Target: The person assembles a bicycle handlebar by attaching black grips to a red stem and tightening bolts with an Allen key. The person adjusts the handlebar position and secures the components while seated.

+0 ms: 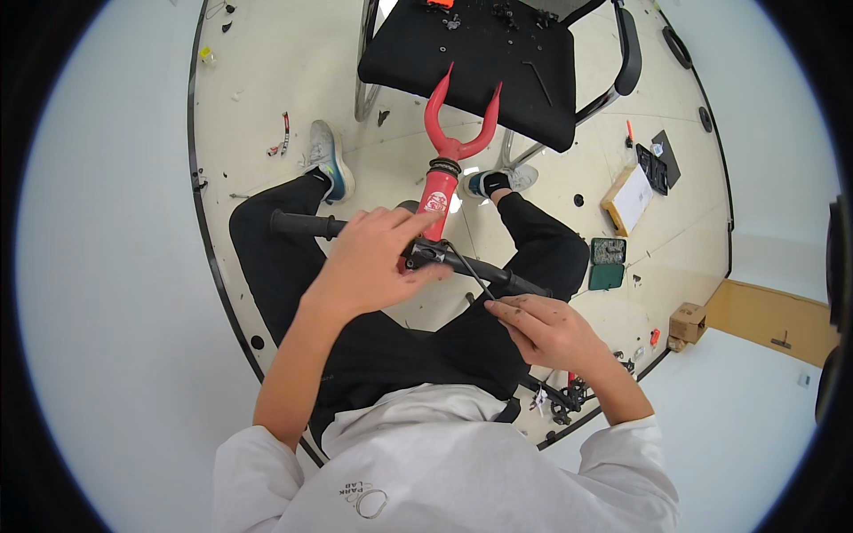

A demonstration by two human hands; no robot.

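A red bicycle fork (460, 147) with a red head tube (433, 200) lies between my knees, its prongs pointing away. A black stem (428, 254) joins it to the handlebar (484, 270), which runs crosswise over my thighs with a black grip (302, 224) at its left end. Thumb and forefinger spread, my left hand (369, 259) lies over the stem, its forefinger against the red tube. My right hand (544, 330) pinches the long end of a hex key (471, 271); the key's bent end is at the stem. Whether that end sits in a bolt is too small to tell.
Ahead stands a black chair (471, 44) with small parts and another hex key (537, 82) on its seat. On the floor to the right are a white-topped box (628, 200), a black tool case (652, 169) and a green case (607, 275). Bicycle parts (564, 400) lie behind my right arm.
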